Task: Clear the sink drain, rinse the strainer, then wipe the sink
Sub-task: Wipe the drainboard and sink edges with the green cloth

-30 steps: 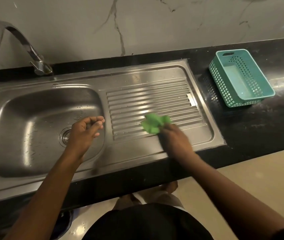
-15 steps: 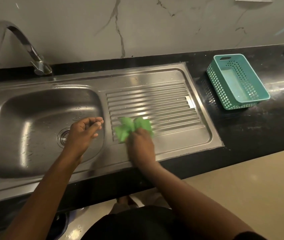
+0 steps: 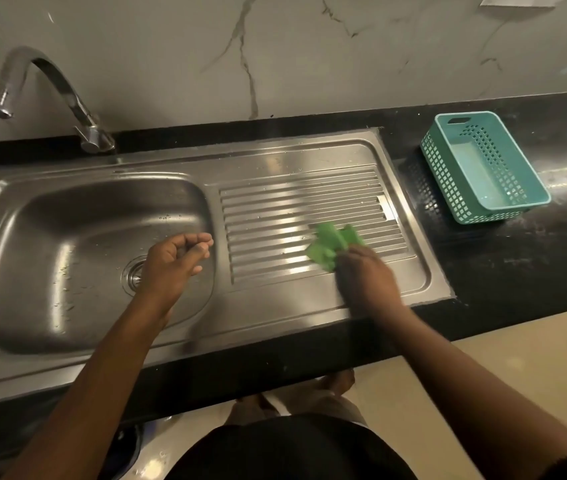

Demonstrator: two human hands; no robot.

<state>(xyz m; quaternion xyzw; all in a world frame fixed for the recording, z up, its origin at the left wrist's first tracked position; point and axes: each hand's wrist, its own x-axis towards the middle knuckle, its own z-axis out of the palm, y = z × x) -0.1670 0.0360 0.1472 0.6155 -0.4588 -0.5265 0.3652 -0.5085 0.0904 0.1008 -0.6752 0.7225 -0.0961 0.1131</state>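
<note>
A steel sink (image 3: pixel 67 216) fills the left, with a ribbed drainboard (image 3: pixel 296 202) to its right. The round drain strainer (image 3: pixel 131 275) sits in the basin floor, partly hidden by my left hand (image 3: pixel 171 265). That hand hovers over the basin's right side with its fingers curled loosely and nothing in them. My right hand (image 3: pixel 365 282) presses a crumpled green cloth (image 3: pixel 332 245) onto the lower right of the drainboard; the hand is motion-blurred.
A curved tap (image 3: pixel 50 88) stands behind the basin at the back left. A teal perforated basket (image 3: pixel 483 168) sits on the black counter (image 3: pixel 517 258) right of the drainboard. A marble wall runs behind. My feet show on the floor below the counter edge.
My right hand swept the green cloth left across the drainboard, then back to the right. The left hand stayed over the basin.
</note>
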